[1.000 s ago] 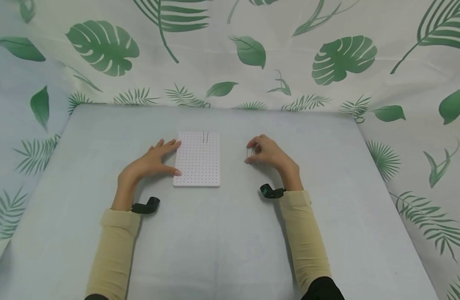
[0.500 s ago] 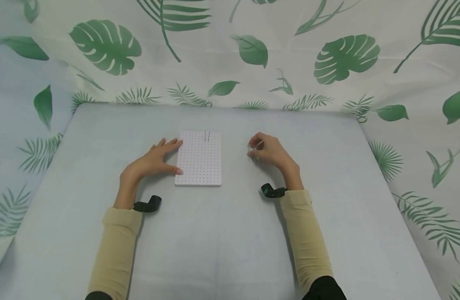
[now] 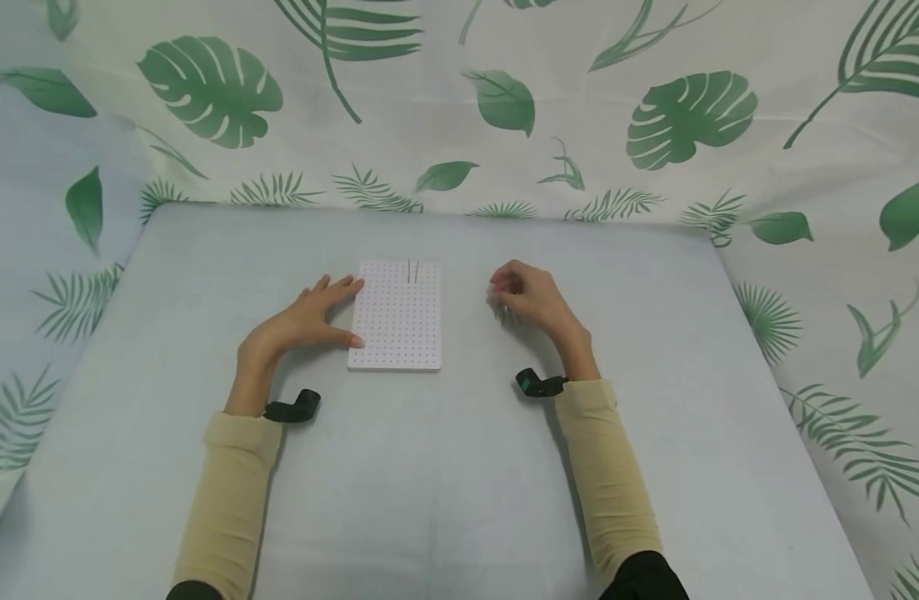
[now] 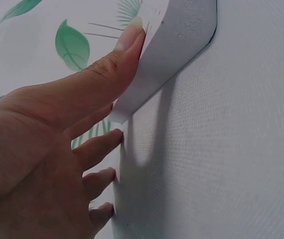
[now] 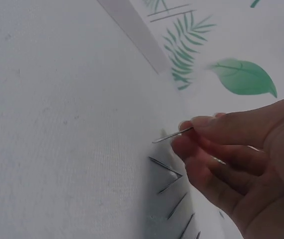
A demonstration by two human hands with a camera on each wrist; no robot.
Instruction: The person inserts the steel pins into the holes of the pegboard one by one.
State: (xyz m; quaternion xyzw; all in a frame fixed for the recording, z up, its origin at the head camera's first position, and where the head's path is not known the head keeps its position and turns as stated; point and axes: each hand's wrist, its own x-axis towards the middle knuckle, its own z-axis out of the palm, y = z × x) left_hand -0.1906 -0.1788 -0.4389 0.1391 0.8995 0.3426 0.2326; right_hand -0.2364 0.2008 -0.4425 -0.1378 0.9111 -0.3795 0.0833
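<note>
A white pegboard (image 3: 396, 333) with rows of small holes lies in front of me, two thin metal pins (image 3: 409, 272) standing upright near its far edge. My left hand (image 3: 300, 323) rests at the board's left side, fingers spread, with the thumb (image 4: 124, 52) against the edge. To the right of the board, my right hand (image 3: 536, 298) is just above the table. In the right wrist view its thumb and fingertips pinch one metal pin (image 5: 169, 135) by an end. Below that hand, several loose pins (image 5: 177, 205) lie on the cloth.
A pale cloth covers the table (image 3: 429, 483). Behind it hangs a white backdrop (image 3: 564, 83) printed with green leaves. Black wrist cameras (image 3: 294, 407) stick out beside both cuffs.
My right thumb and fingertips have closed together from a wider spread, and the hand has shifted slightly left and away from me. The left hand and the board hold their places.
</note>
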